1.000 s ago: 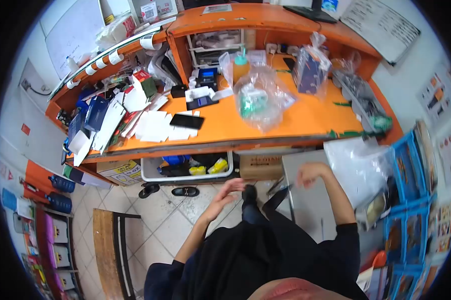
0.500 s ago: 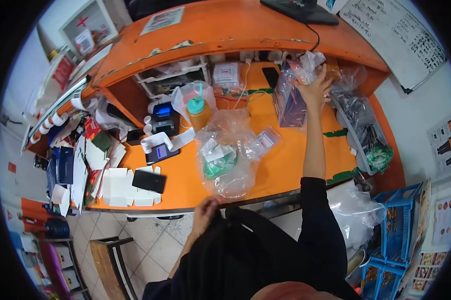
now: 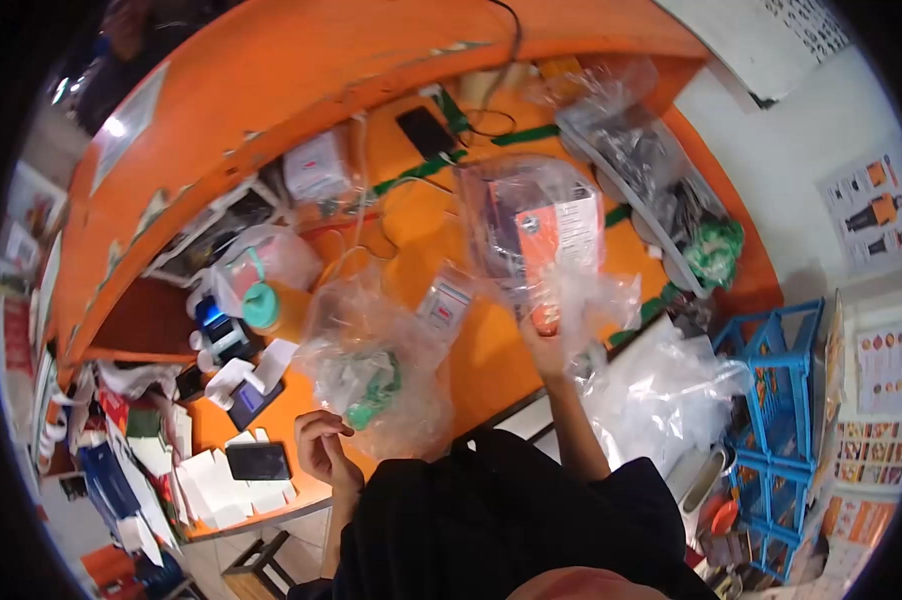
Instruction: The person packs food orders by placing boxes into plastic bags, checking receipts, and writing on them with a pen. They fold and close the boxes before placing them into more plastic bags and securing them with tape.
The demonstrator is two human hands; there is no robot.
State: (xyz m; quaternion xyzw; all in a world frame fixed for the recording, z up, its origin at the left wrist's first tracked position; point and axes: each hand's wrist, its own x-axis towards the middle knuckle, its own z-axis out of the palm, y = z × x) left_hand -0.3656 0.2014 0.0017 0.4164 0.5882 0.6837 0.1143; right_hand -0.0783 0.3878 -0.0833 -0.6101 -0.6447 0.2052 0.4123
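Note:
My right hand (image 3: pixel 544 348) is closed on the gathered end of a clear plastic bag (image 3: pixel 491 200). Inside that bag is a flat dark-and-orange box (image 3: pixel 559 235) with a white printed panel. Motion blurs the fingers and the bag's loose end. My left hand (image 3: pixel 325 450) hovers at the desk's front edge, fingers loosely bent and nothing visible in them. Just beyond it lies another clear plastic bag (image 3: pixel 411 400) with something green and white inside. Between the two bags is a small printed packet (image 3: pixel 443 303).
At left are a teal-lidded bottle (image 3: pixel 261 304), a card terminal (image 3: pixel 255 400) with paper strip, and a black phone (image 3: pixel 258 461) on white cardboard. A grey bin (image 3: pixel 631 210) of packaged items stands right. Blue crates (image 3: pixel 771 390) and plastic sheeting (image 3: pixel 661 390) are lower right.
The bagged box has come from the back right of the desk toward me, in my right hand. My left hand has lifted from the desk edge. My view has turned and shifted right.

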